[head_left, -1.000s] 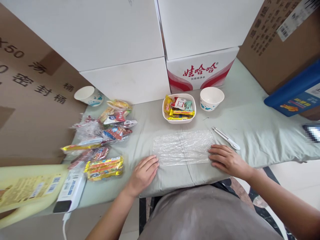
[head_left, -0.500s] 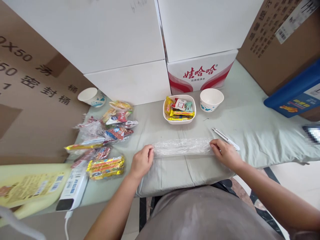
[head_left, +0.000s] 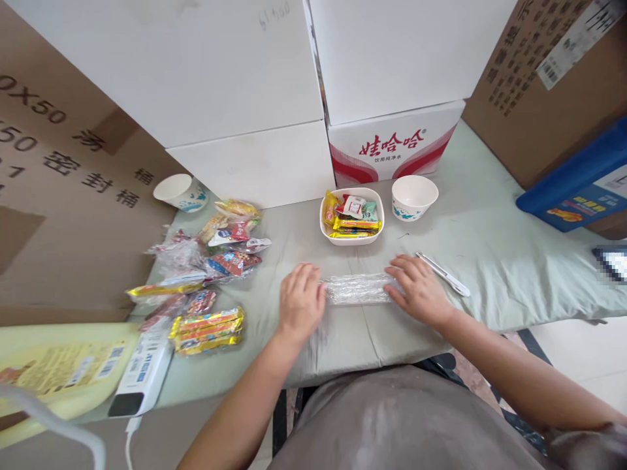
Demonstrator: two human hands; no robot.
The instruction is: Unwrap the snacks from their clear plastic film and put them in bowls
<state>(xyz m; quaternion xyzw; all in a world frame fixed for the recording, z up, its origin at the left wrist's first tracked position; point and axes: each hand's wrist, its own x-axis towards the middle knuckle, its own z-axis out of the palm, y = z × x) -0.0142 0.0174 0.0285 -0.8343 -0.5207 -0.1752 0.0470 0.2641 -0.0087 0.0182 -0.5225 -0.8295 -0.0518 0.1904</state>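
A folded strip of clear plastic film (head_left: 357, 289) lies flat near the front of the cloth-covered table. My left hand (head_left: 301, 300) rests over its left end, fingers stretched out and palm down. Over the right end lies my right hand (head_left: 416, 287), its fingers spread and pressing on the plastic. A white utility knife (head_left: 443, 274) sits just beyond my right hand. Behind the strip stands a white plastic tub (head_left: 353, 239) filled with wrapped snacks (head_left: 356, 224).
Paper bowls stand at the right (head_left: 414, 196) and at the left (head_left: 180, 193). Packaged snacks (head_left: 230, 261) are heaped on the left, beside a white power bank-like box (head_left: 142, 372) and a yellow jug (head_left: 63, 372). White cartons (head_left: 255, 163) wall off the back; a blue container (head_left: 578, 183) stands right.
Both hands have moved inward along the plastic strip. Their pinching fingers have opened out and now lie flat over its ends.
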